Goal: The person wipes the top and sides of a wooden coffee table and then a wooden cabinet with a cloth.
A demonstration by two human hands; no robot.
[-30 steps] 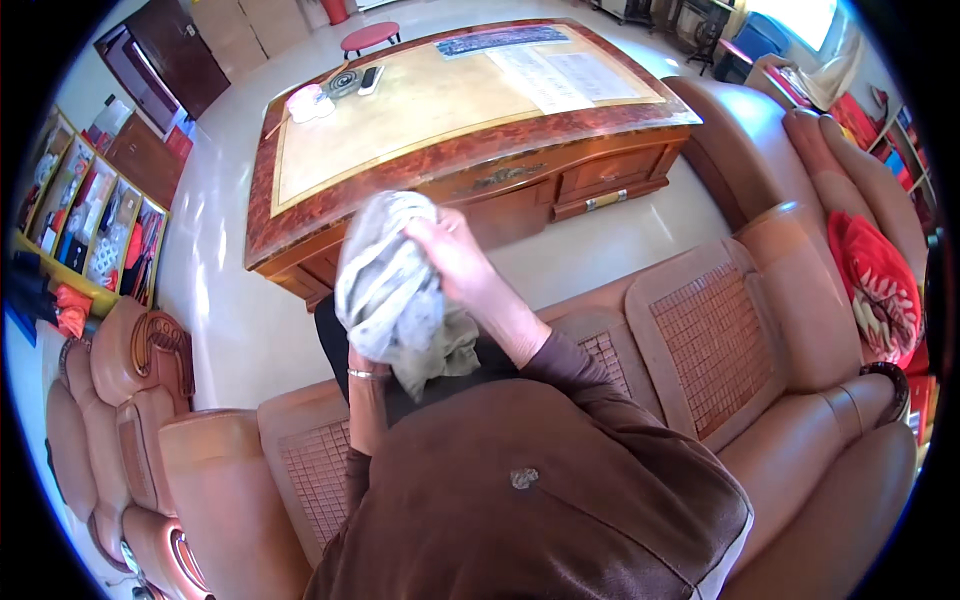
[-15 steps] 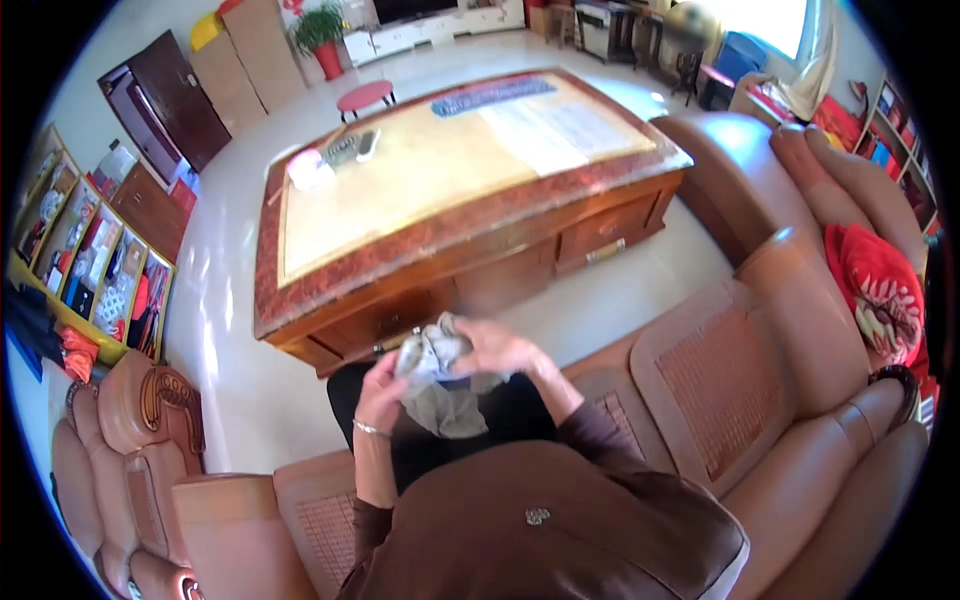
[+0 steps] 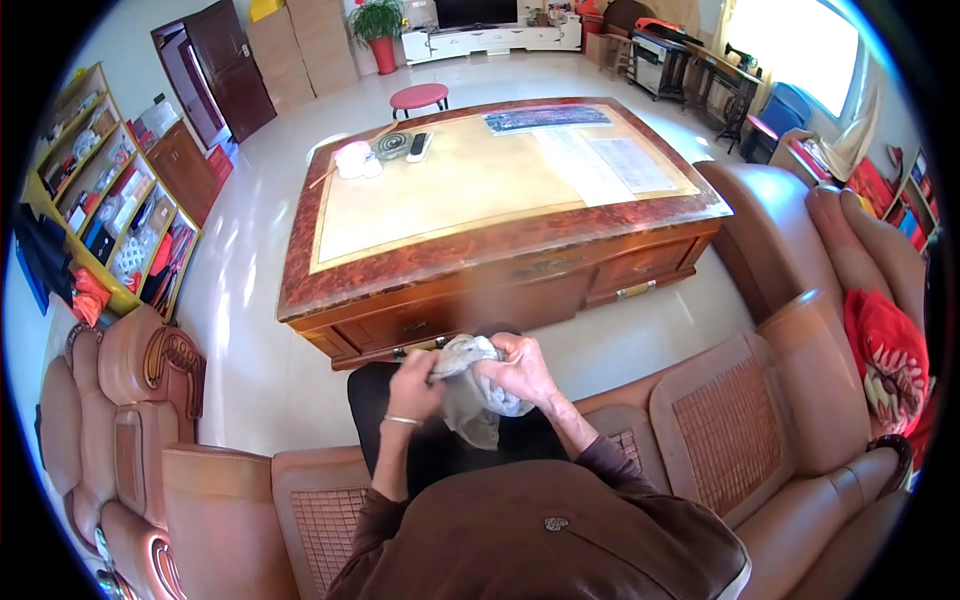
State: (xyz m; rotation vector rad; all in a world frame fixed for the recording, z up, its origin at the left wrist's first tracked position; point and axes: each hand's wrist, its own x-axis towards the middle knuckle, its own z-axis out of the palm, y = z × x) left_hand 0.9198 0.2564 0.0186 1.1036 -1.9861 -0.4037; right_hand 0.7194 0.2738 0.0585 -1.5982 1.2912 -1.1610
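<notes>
From where I stand, taking twelve o'clock as straight ahead of the seated person, the pale cloth [image 3: 471,421] is bunched just above the dark-trousered lap [image 3: 375,395], with the table [image 3: 430,230] beyond it at twelve. A soft, crumpled thing like this handles best, I'd judge, with both hands on its upper folds, one steadying while the other shifts its hold a little at a time. The loose tail hanging toward six is best kept free of the fingers, and an even pull should keep the folds from slipping.

The left hand [image 3: 413,388], at nine o'clock of the bundle, is curled nearly closed and seems to grip its upper edge; motion blur hides the separate fingers. The right hand [image 3: 522,370], at two, closes around the other side, thumb and fingers pinching the fabric, with a fold bulging below. Neither hand touches the table.
</notes>
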